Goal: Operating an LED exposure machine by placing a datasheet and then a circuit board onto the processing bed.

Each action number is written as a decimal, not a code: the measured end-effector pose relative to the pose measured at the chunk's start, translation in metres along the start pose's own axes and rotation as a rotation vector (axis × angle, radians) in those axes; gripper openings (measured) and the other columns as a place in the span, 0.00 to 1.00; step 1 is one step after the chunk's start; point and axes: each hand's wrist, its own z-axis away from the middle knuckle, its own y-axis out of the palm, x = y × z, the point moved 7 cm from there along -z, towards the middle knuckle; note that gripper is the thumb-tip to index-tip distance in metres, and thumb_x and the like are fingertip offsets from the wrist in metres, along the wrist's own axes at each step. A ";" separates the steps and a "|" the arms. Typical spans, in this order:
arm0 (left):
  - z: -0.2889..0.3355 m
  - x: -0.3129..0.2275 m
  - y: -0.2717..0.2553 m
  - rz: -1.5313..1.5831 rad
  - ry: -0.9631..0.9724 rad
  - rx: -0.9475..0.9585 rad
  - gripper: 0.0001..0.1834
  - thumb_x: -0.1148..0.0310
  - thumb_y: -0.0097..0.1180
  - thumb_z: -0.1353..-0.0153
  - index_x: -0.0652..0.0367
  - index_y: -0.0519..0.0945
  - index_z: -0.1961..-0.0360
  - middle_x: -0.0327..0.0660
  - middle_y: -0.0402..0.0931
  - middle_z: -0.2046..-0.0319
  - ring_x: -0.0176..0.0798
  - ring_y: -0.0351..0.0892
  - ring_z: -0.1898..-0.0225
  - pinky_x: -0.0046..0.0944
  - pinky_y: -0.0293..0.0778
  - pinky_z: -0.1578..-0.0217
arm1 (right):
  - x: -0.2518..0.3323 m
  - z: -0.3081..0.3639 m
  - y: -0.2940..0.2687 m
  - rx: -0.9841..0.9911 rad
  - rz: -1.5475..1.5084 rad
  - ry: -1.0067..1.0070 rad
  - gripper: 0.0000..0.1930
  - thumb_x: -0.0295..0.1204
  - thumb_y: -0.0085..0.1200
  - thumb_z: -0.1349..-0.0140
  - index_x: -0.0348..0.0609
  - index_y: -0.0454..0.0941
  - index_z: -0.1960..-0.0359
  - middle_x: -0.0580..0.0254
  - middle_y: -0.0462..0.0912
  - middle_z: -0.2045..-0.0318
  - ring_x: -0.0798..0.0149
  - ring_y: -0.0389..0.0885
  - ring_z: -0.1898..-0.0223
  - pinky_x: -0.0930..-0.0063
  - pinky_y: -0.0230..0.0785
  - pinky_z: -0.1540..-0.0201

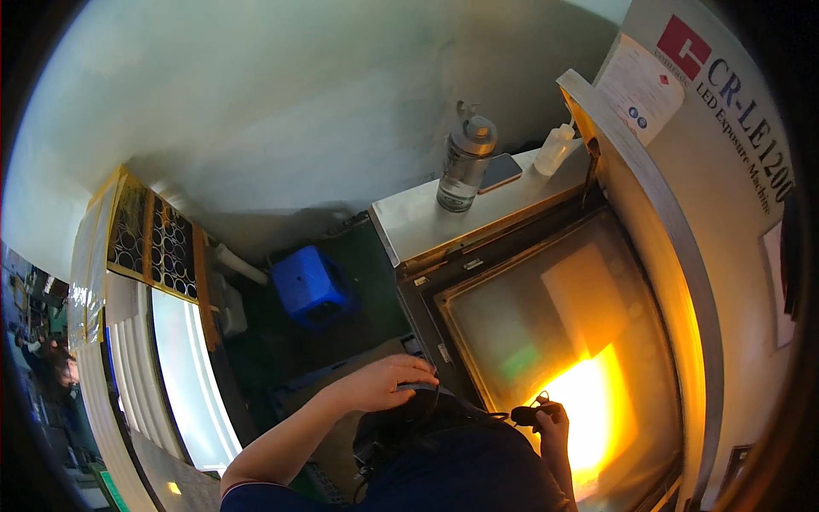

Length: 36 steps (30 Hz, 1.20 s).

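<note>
My left hand [388, 381] rests palm down on a dark strap-like thing at the front left corner of the exposure machine's glass bed [546, 333], fingers curled over it. Lower right, my right hand [553, 427] grips a small black object [527, 416] over the glowing orange patch of the glass. A thin dark cord runs between the two hands. My dark blue top hides what lies under my chest.
The machine's raised lid [682, 222] stands open at right. On its metal shelf [409, 222] stand a grey spray bottle [467, 158], a phone [500, 171] and a small white squeeze bottle [554, 148]. A blue plastic stool [311, 288] sits on the floor; framed panels [153, 239] lean at left.
</note>
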 end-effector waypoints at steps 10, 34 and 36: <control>0.017 0.009 0.024 0.332 0.036 0.260 0.41 0.67 0.63 0.44 0.50 0.62 0.29 0.46 0.48 0.25 0.51 0.46 0.25 0.53 0.49 0.29 | 0.013 0.003 0.012 0.047 0.179 0.002 0.12 0.25 0.58 0.43 0.37 0.76 0.57 0.53 0.80 0.51 0.69 0.78 0.67 0.77 0.71 0.69; 0.127 -0.015 0.033 0.844 -0.497 0.646 0.16 0.59 0.55 0.33 0.63 0.78 0.58 0.44 0.81 0.71 0.41 0.82 0.69 0.40 0.75 0.67 | 0.003 0.006 0.046 0.048 0.246 0.033 0.13 0.23 0.59 0.44 0.38 0.77 0.56 0.54 0.79 0.49 0.68 0.79 0.62 0.77 0.72 0.67; 0.130 -0.007 0.031 0.789 -0.564 0.639 0.19 0.54 0.54 0.31 0.63 0.79 0.56 0.43 0.82 0.69 0.42 0.82 0.69 0.41 0.76 0.66 | 0.004 0.008 0.045 0.044 0.245 0.041 0.13 0.23 0.59 0.43 0.38 0.77 0.55 0.55 0.80 0.50 0.68 0.80 0.62 0.78 0.72 0.68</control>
